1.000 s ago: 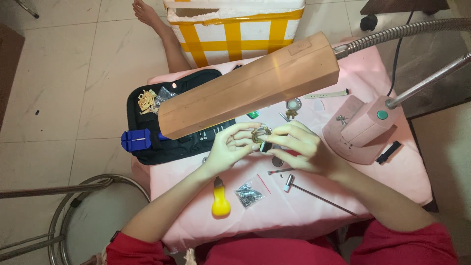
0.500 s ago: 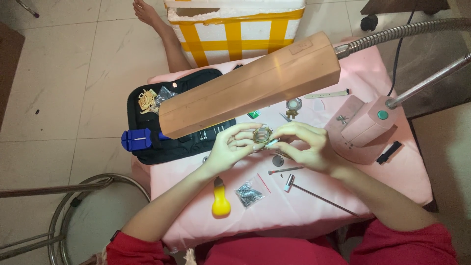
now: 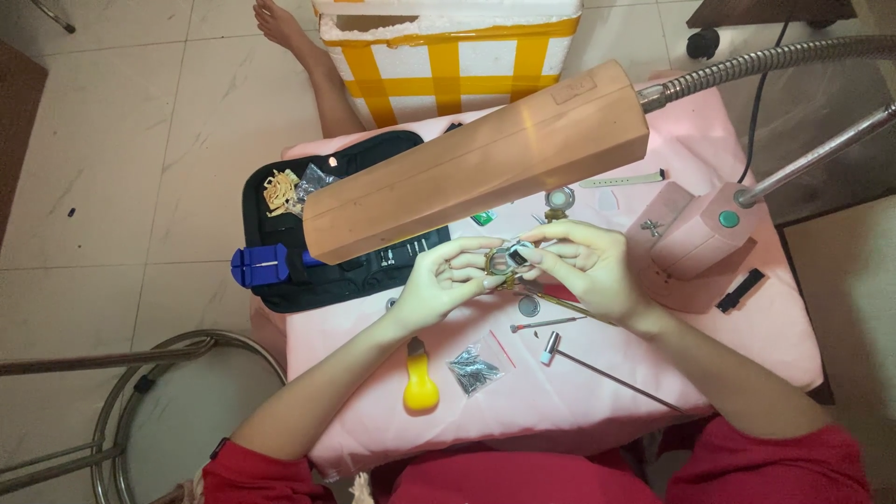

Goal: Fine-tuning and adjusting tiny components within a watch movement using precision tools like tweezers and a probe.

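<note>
Both the left hand (image 3: 446,280) and right hand (image 3: 586,266) are pinching what looks like a small watch case (image 3: 509,259) between their fingertips; a yellow-handled tool (image 3: 420,381) is lying on the pink tabletop (image 3: 747,345) below the left hand.

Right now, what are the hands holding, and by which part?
Both hands, left and right, pinch a small wristwatch between fingertips, at opposite sides of its case.

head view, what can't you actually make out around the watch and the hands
- Watch, head view: too small to read its face; fingertips of the left hand and right hand cover its edges.
- Black tool case: its right half is hidden under the lamp head.
- Small bag of parts: contents too small to tell.
- Lamp arm: cut off by the right edge.
</note>
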